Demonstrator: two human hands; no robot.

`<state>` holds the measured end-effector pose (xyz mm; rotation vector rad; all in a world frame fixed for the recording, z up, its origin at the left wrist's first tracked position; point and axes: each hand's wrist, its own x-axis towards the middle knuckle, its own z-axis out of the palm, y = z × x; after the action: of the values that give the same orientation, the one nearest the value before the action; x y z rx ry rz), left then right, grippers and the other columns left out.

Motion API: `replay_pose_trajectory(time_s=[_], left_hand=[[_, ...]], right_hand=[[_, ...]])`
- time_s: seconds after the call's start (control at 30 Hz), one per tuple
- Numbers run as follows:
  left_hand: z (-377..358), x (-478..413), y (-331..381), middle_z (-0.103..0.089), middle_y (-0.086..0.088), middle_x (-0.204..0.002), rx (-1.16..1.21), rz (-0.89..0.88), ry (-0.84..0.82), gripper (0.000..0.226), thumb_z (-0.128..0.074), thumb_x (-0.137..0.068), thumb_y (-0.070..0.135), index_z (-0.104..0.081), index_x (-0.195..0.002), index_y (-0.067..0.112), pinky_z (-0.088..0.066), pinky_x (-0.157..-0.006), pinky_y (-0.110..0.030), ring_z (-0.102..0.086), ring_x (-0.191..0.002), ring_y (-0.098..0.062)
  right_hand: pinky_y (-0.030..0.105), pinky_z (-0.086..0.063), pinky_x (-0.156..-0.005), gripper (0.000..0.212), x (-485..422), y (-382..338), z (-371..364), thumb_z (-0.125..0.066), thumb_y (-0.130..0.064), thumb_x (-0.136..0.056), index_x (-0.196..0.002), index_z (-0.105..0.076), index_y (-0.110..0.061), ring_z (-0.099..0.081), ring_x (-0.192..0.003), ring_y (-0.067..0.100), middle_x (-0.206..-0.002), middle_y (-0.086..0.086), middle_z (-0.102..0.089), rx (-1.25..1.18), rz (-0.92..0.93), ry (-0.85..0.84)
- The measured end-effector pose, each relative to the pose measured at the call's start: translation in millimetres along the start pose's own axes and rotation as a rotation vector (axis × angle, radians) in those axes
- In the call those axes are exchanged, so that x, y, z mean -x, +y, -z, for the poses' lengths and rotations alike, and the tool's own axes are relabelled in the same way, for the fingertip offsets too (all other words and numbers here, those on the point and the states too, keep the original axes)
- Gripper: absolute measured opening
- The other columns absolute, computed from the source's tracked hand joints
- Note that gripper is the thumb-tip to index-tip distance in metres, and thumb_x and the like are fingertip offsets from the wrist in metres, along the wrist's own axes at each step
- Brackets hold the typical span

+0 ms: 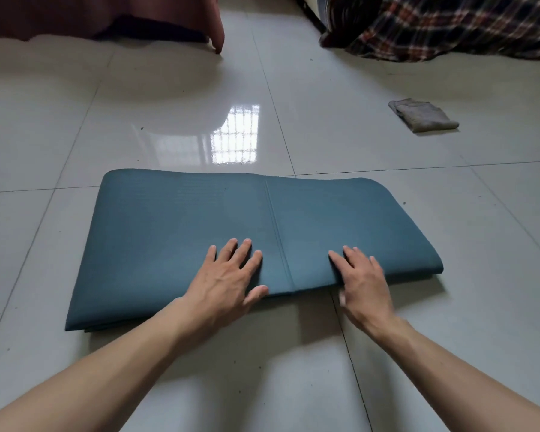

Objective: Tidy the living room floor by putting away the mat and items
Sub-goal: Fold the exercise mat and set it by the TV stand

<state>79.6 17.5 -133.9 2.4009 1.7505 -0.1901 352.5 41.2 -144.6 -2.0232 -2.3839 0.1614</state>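
Two layers or more in the mat [175, 232] now: it's folded into a flat teal slab on the tiled floor [75, 126], centre of view, stacked edges showing at the near left corner. A crease runs near to far across the middle.

Left hand [231, 275]: released, palm down, fingers spread flat on the top layer just left of the crease, near edge. Pressing, not grasping.

Right hand [363, 283]: fingers lie fairly straight on top of the mat, right of the crease. The thumb is at the near edge and blurred, so can't tell whether it's pinching the top layer or just resting.

Progress, as a judgement: the mat is folded down but not finished. It's wide, lying on the floor, not lifted or stowed. Likely one more fold along the crease, or a flatten, then carry it off.

Left to do: folded grey cloth [423, 115] sits on the floor far right, well apart from the mat, untouched. Plaid blanket [449, 23] spills onto the floor at far right; maroon fabric [106, 14] hangs at far left. Unclear whether either counts as an item to tidy.

Call it about halfway at best.
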Motion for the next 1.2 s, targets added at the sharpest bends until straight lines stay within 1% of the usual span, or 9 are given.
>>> replay_pose_trajectory(time_s=[0.17,0.23,0.4,0.63,0.7,0.8,0.97,1.1,1.2], left_hand=[[2.9,-15.5,21.3,-0.03,-0.004,-0.163,0.032,-0.176,-0.019,0.077,-0.014,-0.089,0.066,-0.035,-0.152,0.027,-0.027,-0.114,-0.061,-0.027,-0.149,-0.032],[4.9,-23.1,36.3,-0.028,0.0,-0.164,0.03,-0.235,-0.021,0.078,-0.011,-0.087,0.065,-0.033,-0.152,0.026,-0.025,-0.114,-0.062,-0.026,-0.15,-0.028],[6.1,-37.9,59.7,-0.019,0.005,-0.166,0.029,-0.2,-0.096,0.092,0.006,-0.076,0.067,-0.025,-0.154,0.027,-0.016,-0.117,-0.061,-0.015,-0.152,-0.022],[6.6,-35.5,58.1,-0.042,-0.001,-0.151,0.085,-0.189,-0.02,0.079,-0.007,-0.085,0.065,-0.043,-0.142,0.023,-0.034,-0.107,-0.05,-0.038,-0.138,-0.026],[9.8,-33.7,59.6,-0.045,-0.001,-0.145,0.113,-0.158,-0.008,0.082,-0.004,-0.082,0.065,-0.048,-0.135,0.02,-0.034,-0.107,-0.044,-0.04,-0.134,-0.024],[8.6,-28.7,57.6,-0.042,-0.004,-0.15,0.166,-0.135,-0.019,0.091,-0.003,-0.079,0.064,-0.053,-0.133,0.011,-0.03,-0.115,-0.04,-0.035,-0.14,-0.023],[6.1,-19.7,51.7,-0.045,-0.005,-0.149,0.162,-0.121,-0.001,0.084,-0.008,-0.081,0.062,-0.05,-0.135,0.013,-0.032,-0.115,-0.037,-0.037,-0.139,-0.027],[11.5,-2.4,44.4,-0.02,0.0,-0.165,0.062,0.052,-0.072,0.088,0.002,-0.078,0.064,-0.027,-0.154,0.028,-0.019,-0.119,-0.043,-0.017,-0.151,-0.027],[18.1,11.2,28.8,-0.012,0.002,-0.168,0.07,0.193,-0.061,0.064,-0.022,-0.1,0.058,-0.02,-0.157,0.028,-0.014,-0.121,-0.043,-0.01,-0.153,-0.025]], right_hand=[[0.048,-0.04,-0.105,0.081,3.6,22.8,4.3,-0.079,-0.018,-0.07,-0.141,-0.039,-0.015,-0.04,-0.133,0.04,-0.157,0.022,-0.022,-0.159,-0.401,0.199],[0.045,-0.047,-0.093,0.073,4.9,28.2,8.8,-0.087,-0.026,-0.067,-0.123,-0.042,-0.009,-0.047,-0.117,0.039,-0.139,0.02,-0.036,-0.268,-0.531,0.267],[0.042,-0.056,-0.087,0.07,1.3,37.2,-5.4,-0.083,-0.044,-0.055,-0.108,-0.056,-0.007,-0.069,-0.093,0.03,-0.094,0.005,-0.066,-0.86,-0.821,0.016],[0.05,-0.06,-0.087,0.06,-7.6,18.0,-14.8,-0.092,-0.027,-0.062,-0.103,-0.052,-0.009,-0.066,-0.073,0.022,-0.085,0.017,-0.065,-1.479,-0.97,0.274],[0.055,-0.06,-0.082,0.068,-12.2,13.4,-15.2,-0.088,-0.046,-0.044,-0.09,-0.053,-0.011,-0.068,-0.076,0.024,-0.096,0.021,-0.069,-1.433,-0.935,0.352],[0.049,-0.057,-0.088,0.066,-16.0,-0.4,8.7,-0.084,-0.044,-0.057,-0.106,-0.054,-0.012,-0.068,-0.088,0.025,-0.099,0.01,-0.07,-1.186,-0.764,0.42],[0.0,-0.04,-0.077,0.055,-27.3,-35.6,45.9,-0.064,-0.002,-0.088,-0.134,-0.039,-0.016,-0.059,-0.085,-0.011,-0.116,-0.003,-0.06,-1.114,-0.39,0.444],[0.026,-0.05,-0.098,0.067,-34.8,-65.0,54.9,-0.053,0.001,-0.089,-0.147,-0.035,-0.028,-0.058,-0.114,0.0,-0.134,-0.005,-0.055,-1.035,-0.132,0.404],[0.039,-0.046,-0.109,0.07,-33.9,-85.8,53.2,-0.054,0.001,-0.091,-0.15,-0.036,-0.032,-0.051,-0.128,0.01,-0.141,-0.008,-0.049,-0.92,0.027,0.376]])
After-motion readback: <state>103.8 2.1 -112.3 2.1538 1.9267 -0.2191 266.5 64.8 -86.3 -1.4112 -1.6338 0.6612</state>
